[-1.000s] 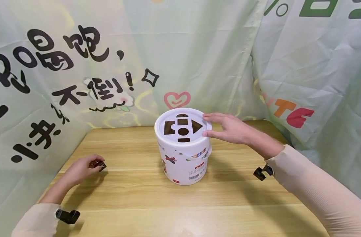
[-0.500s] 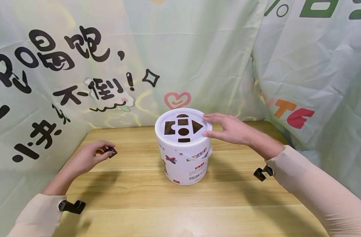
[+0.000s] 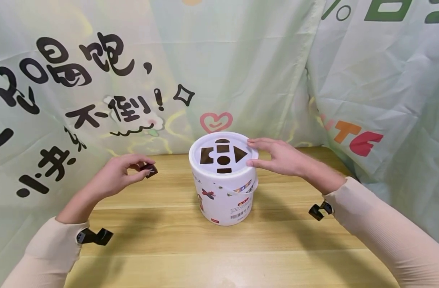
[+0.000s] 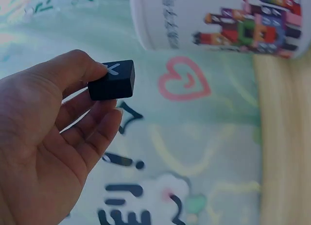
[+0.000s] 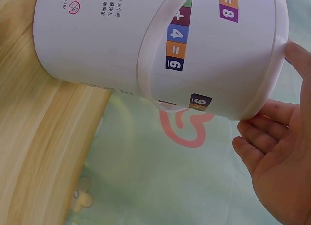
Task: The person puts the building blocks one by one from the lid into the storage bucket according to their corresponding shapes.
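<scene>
My left hand (image 3: 120, 173) pinches a small black block (image 3: 150, 171) between thumb and fingers, raised above the table to the left of a white bucket (image 3: 219, 208). A white letter marks the top face of the block in the left wrist view. The upright bucket has a white lid (image 3: 196, 154) with cut-out holes: a triangle, a circle, a square, a notched shape and others. My right hand (image 3: 278, 158) rests on the lid's right rim, its fingers fairly straight. Close up in the right wrist view, its fingertips touch the lid's edge (image 5: 272, 79).
The bucket stands on a wooden table (image 3: 162, 244), its white carrying handle (image 3: 253, 189) hanging on the right side. Behind and on both sides hangs a pale green printed cloth (image 3: 241, 60) with black writing and a pink heart.
My left hand has risen from near the table's left side and moved right towards the bucket, carrying the black block. The right hand and the bucket have stayed put.
</scene>
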Available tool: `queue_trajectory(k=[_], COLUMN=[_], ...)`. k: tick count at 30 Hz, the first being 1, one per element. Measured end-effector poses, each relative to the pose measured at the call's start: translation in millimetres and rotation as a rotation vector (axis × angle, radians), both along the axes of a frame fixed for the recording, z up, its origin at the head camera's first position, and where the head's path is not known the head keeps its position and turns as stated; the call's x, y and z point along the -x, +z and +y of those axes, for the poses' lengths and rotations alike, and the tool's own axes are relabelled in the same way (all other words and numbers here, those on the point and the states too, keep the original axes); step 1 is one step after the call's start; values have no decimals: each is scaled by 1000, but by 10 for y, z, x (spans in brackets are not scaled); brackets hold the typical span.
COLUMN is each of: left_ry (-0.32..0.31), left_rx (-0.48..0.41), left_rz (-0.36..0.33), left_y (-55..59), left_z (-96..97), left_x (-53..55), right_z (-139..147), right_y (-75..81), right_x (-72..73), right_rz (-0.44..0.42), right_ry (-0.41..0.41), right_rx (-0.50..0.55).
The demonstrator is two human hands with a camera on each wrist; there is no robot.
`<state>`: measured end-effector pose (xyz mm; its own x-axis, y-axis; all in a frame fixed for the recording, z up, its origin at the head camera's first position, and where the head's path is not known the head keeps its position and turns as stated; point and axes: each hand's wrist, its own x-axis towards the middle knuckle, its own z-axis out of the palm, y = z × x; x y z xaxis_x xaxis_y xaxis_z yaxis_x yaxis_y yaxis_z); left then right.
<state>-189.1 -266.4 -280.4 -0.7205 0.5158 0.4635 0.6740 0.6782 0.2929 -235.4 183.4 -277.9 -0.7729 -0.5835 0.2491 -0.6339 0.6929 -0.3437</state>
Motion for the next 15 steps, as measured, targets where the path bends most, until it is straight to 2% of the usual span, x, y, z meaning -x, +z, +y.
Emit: queue_trajectory(k=[5,15], left_ry=[-70,-176], left_rx=[9,80], left_rz=[7,2], left_y=[191,456], left_z=[211,670], left_x=[24,89], right_z=[8,7], right_y=[6,-6], right_x=[-4,-8], right_rz=[0,15], right_ry=[5,-5], right_rx=[-9,16])
